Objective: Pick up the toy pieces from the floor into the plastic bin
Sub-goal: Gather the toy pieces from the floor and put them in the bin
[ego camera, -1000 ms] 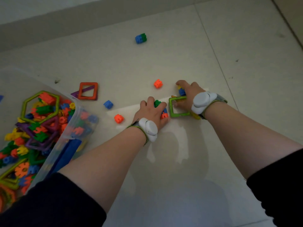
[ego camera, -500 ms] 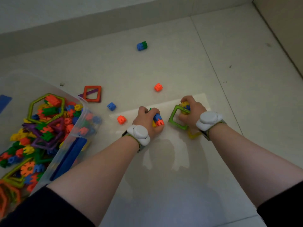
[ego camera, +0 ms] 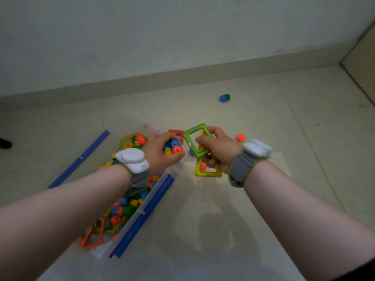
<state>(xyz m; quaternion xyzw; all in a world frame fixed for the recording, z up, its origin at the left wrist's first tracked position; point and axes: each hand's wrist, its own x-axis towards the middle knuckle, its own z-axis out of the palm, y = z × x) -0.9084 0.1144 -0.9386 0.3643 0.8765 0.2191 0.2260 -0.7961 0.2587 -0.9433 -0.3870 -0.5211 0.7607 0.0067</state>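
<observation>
Your left forearm covers much of the plastic bin (ego camera: 144, 216), and its near end runs under your arm, so only part of the heap of toy pieces (ego camera: 125, 207) inside it shows. The whole frame is soft with blur. The red-orange frame (ego camera: 176, 132) on the floor is half hidden behind your left hand (ego camera: 160, 153). A small blue bit between your hands is too smeared to name. At the floor's left edge, a dark object (ego camera: 4, 143) is cut off.

Out on the floor, an orange cube (ego camera: 240, 137) lies just beyond your right wrist. A blue-and-green block (ego camera: 224, 97) sits well apart, toward the far wall. Inside the bin, a green hexagon frame (ego camera: 129, 139) lies at the far end and an orange frame (ego camera: 91, 237) at the near end. Each wrist carries a white device on a grey strap (ego camera: 133, 159).

Your left hand hangs over the bin's far right corner. Its fingers are curled round a cluster of small cubes (ego camera: 174, 148) in blue, orange and yellow. Your right hand (ego camera: 221, 151) is just right of the bin, above the floor. It grips a green square frame (ego camera: 195, 140), tilted up on edge, and a yellow frame (ego camera: 207, 172) hanging below the fist. The two hands are nearly touching.
</observation>
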